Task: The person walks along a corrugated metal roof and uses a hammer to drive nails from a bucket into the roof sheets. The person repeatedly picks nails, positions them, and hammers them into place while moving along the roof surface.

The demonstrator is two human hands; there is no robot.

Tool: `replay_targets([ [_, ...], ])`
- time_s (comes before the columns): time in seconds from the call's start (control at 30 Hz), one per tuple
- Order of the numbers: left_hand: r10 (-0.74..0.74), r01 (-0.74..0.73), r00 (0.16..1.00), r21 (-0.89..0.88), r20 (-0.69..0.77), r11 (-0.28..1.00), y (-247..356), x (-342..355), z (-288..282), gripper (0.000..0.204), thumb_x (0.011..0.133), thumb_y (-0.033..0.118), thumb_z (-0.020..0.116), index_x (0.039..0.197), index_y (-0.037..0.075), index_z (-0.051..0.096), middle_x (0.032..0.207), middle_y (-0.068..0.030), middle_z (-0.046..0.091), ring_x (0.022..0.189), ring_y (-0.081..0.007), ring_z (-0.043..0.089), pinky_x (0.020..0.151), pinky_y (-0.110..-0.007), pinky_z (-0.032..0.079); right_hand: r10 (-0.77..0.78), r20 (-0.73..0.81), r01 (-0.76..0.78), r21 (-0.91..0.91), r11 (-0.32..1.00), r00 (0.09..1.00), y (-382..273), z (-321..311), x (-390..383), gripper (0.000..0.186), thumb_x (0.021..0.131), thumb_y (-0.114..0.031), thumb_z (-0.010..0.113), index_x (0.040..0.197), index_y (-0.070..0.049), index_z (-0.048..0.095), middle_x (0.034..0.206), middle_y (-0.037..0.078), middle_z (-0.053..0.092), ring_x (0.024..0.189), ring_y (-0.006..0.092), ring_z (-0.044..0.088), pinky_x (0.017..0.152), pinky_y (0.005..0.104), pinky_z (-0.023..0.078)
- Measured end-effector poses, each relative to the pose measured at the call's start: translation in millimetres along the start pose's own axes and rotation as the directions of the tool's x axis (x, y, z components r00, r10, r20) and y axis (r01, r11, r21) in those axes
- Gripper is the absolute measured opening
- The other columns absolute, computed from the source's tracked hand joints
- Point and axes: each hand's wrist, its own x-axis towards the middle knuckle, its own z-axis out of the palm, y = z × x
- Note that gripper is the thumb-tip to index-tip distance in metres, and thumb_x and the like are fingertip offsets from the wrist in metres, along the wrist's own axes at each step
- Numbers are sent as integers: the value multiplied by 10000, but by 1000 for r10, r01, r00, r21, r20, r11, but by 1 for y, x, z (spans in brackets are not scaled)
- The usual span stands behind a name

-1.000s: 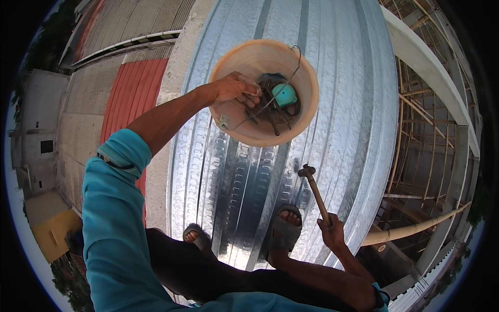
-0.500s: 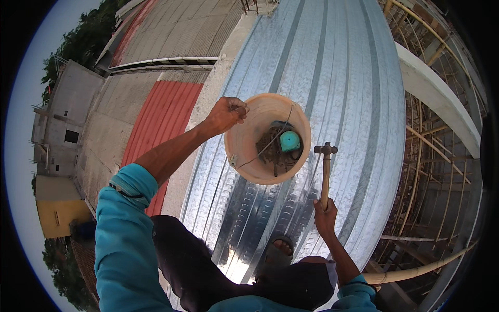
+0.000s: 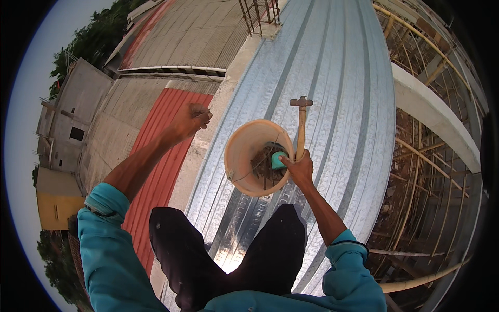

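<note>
My right hand [image 3: 300,169] is closed round the wooden handle of a hammer [image 3: 301,122], its metal head pointing away from me. That hand overlaps the right rim of a peach-coloured bucket [image 3: 238,148]; I cannot tell whether it also grips the rim. Inside the bucket lie a turquoise rounded case [image 3: 278,161] and a heap of thin, dark, rusty pieces [image 3: 262,162]. A thin wire handle crosses its mouth. Off to the bucket's left, my left hand [image 3: 189,122] is raised with its fingers curled together; what they hold, if anything, is hidden.
Ribbed galvanised metal sheets [image 3: 332,78] stretch ahead under the bucket. A concrete edge [image 3: 189,171] borders them on the left, beside a red corrugated roof [image 3: 156,156]. Rebar [image 3: 260,15] sticks up at the far end. Bamboo scaffolding [image 3: 421,192] stands below the right edge.
My left hand has moved left, away from the bucket's rim. My right hand has brought the hammer forward and left to the rim. My legs have shifted, and the bucket looks smaller.
</note>
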Motion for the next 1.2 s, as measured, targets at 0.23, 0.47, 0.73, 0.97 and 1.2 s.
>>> replay_targets([
  [0.23,-257,226,936,-149,-241,963,-80,-112,-19,268,950,264,588,909,7,651,793,-81,639,768,-160,625,715,-364,533,3,37,-3,10,1000,999,5,7,13,530,698,-181,807,1055,96,530,909,273,667,845,394,693,750,445,556],
  [0.47,-567,391,733,-449,-376,804,-184,-184,10,223,943,231,607,845,32,629,775,-62,640,652,-152,641,596,-299,526,140,85,-144,43,989,987,-13,4,24,433,688,-109,781,1005,107,580,881,229,691,809,323,712,711,406,571],
  [0.73,-603,400,772,-583,-203,708,-226,-108,42,223,941,173,607,986,-44,638,785,-91,645,648,-165,656,566,-281,516,193,34,-196,131,972,981,-13,2,43,380,664,-67,784,965,58,589,830,154,660,717,238,674,644,363,554],
  [0.97,-486,378,871,-534,-72,757,-169,-56,13,309,931,207,620,1065,-72,636,840,-121,673,669,-169,662,591,-277,517,339,-107,-315,193,929,935,-93,-45,44,349,688,-36,765,968,66,585,818,151,655,692,229,679,551,351,545],
  [1.2,-585,497,811,-531,3,686,-125,-125,-75,201,905,150,604,953,-43,634,767,-94,639,611,-164,637,535,-275,506,364,-289,-260,340,904,885,-213,-112,25,352,703,-16,751,983,79,559,851,166,657,717,222,682,606,329,557],
])
